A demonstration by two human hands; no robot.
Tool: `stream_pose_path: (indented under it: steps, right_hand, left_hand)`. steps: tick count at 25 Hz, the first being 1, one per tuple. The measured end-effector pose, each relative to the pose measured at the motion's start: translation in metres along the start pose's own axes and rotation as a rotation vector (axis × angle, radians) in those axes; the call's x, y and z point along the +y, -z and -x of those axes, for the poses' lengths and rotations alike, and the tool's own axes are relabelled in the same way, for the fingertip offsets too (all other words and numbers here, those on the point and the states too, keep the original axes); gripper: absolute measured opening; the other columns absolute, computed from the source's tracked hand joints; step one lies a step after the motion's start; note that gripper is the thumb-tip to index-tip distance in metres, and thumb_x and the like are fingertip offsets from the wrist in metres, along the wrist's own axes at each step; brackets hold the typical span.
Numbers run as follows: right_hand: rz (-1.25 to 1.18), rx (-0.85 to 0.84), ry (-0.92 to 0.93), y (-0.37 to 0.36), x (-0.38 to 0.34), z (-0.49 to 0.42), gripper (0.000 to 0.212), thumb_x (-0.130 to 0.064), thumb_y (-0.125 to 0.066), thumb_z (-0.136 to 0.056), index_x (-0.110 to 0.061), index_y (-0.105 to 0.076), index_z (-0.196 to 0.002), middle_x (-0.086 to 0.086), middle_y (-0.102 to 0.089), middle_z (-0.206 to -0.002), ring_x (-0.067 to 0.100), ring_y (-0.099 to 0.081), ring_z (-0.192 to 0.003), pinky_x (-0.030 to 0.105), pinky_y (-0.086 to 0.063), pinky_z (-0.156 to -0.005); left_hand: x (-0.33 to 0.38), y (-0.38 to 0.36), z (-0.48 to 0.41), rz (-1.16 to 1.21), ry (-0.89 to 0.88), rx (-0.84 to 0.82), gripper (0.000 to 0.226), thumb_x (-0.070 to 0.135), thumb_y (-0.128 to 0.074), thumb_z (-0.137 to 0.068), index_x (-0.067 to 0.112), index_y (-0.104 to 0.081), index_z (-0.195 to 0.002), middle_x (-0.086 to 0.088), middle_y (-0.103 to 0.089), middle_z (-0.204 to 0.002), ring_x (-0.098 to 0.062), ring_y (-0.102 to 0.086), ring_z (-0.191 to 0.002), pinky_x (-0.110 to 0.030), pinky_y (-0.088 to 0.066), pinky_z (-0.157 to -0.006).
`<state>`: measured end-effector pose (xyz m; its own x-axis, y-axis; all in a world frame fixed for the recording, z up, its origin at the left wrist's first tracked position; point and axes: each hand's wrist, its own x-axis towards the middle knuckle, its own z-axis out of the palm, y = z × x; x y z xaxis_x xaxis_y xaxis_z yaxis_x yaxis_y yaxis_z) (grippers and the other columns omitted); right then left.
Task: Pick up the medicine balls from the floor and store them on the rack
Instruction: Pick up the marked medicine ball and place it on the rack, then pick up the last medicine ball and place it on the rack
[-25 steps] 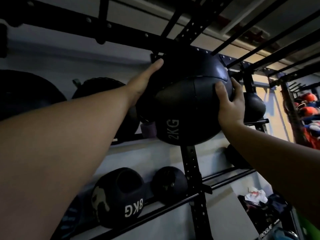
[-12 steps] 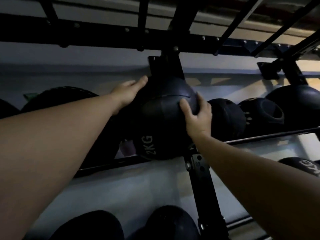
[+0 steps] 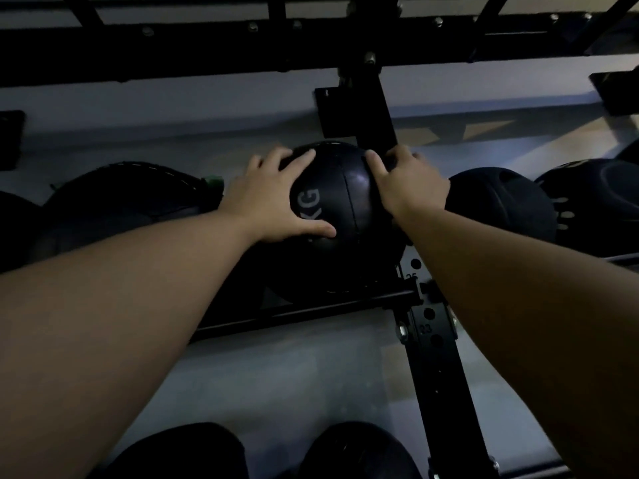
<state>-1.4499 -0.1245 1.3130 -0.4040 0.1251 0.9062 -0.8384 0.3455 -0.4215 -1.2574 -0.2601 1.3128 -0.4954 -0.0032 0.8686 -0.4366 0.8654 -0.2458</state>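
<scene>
A black medicine ball [image 3: 345,216] with "KG" printed on it sits on the upper rails of the black rack [image 3: 311,311], just left of the rack's upright post [image 3: 439,357]. My left hand [image 3: 273,198] lies spread over the ball's left side, thumb across its front. My right hand [image 3: 408,184] grips its right side, fingers over the top. Both hands hold the ball against the rack.
Other black medicine balls rest on the same shelf: a large stitched one [image 3: 121,198] to the left and two [image 3: 501,205] [image 3: 594,202] to the right. Two more balls [image 3: 179,451] [image 3: 356,451] show on the lower shelf. A black crossbeam [image 3: 207,50] runs overhead.
The ball has come down from in front of the overhead beam onto the upper shelf rails. Both hands shifted from its sides toward its top and front.
</scene>
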Motion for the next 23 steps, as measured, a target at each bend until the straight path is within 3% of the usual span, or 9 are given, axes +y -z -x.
stream_pose_path:
  steps: [3, 6, 8, 10, 16, 23]
  right_hand:
    - [0.117, -0.026, 0.280, -0.008, -0.017, 0.024, 0.069, -0.074, -0.038, -0.099, -0.028, -0.050, -0.150, 0.013, -0.053, -0.150, 0.042, -0.049, -0.136, 0.054, -0.038, -0.106]
    - [0.383, -0.201, 0.499, -0.022, -0.024, 0.063, 0.089, -0.082, -0.036, -0.093, -0.033, -0.026, -0.166, 0.011, -0.034, -0.169, 0.041, -0.036, -0.149, 0.058, -0.033, -0.115]
    - [0.440, -0.269, 0.442, -0.023, -0.024, 0.075, 0.092, -0.081, -0.035, -0.095, -0.033, -0.010, -0.170, 0.011, -0.018, -0.177, 0.043, -0.026, -0.155, 0.062, -0.028, -0.119]
    - [0.480, -0.289, 0.414, -0.016, -0.029, 0.084, 0.091, -0.078, -0.036, -0.097, -0.033, -0.007, -0.170, 0.012, -0.015, -0.178, 0.044, -0.026, -0.156, 0.062, -0.028, -0.120]
    - [0.655, -0.315, 0.348, 0.057, -0.059, 0.133, 0.083, -0.075, -0.039, -0.098, -0.030, -0.024, -0.165, 0.013, -0.037, -0.165, 0.043, -0.039, -0.146, 0.058, -0.033, -0.115]
    - [0.903, -0.409, 0.033, 0.197, -0.116, 0.257, 0.068, -0.073, -0.046, -0.096, -0.029, -0.050, -0.148, 0.011, -0.057, -0.149, 0.040, -0.050, -0.138, 0.055, -0.037, -0.111]
  left_hand:
    - [-0.012, -0.009, 0.001, -0.011, 0.150, 0.021, 0.112, 0.087, -0.069, -0.077, 0.040, -0.029, -0.170, 0.000, -0.040, -0.171, -0.034, -0.043, -0.153, -0.050, -0.046, -0.114]
    - [-0.012, -0.022, 0.010, -0.014, 0.198, -0.010, 0.088, 0.073, -0.058, -0.097, 0.032, -0.032, -0.171, -0.006, -0.044, -0.170, -0.036, -0.047, -0.151, -0.050, -0.050, -0.112]
    - [-0.013, -0.023, 0.020, -0.040, 0.171, -0.062, 0.090, 0.073, -0.052, -0.099, 0.032, -0.020, -0.173, -0.004, -0.034, -0.177, -0.036, -0.039, -0.156, -0.051, -0.048, -0.115]
    - [-0.019, -0.016, 0.035, -0.083, 0.117, -0.116, 0.101, 0.079, -0.054, -0.094, 0.032, -0.015, -0.174, -0.003, -0.029, -0.178, -0.034, -0.034, -0.159, -0.050, -0.045, -0.116]
    - [-0.047, 0.026, 0.101, 0.032, 0.075, -0.079, 0.099, 0.086, -0.055, -0.087, 0.030, -0.037, -0.167, -0.003, -0.046, -0.164, -0.033, -0.044, -0.149, -0.049, -0.046, -0.109]
    - [-0.111, 0.080, 0.228, 0.160, -0.031, -0.179, 0.085, 0.088, -0.056, -0.084, 0.029, -0.056, -0.145, -0.001, -0.063, -0.143, -0.030, -0.060, -0.130, -0.046, -0.052, -0.101]
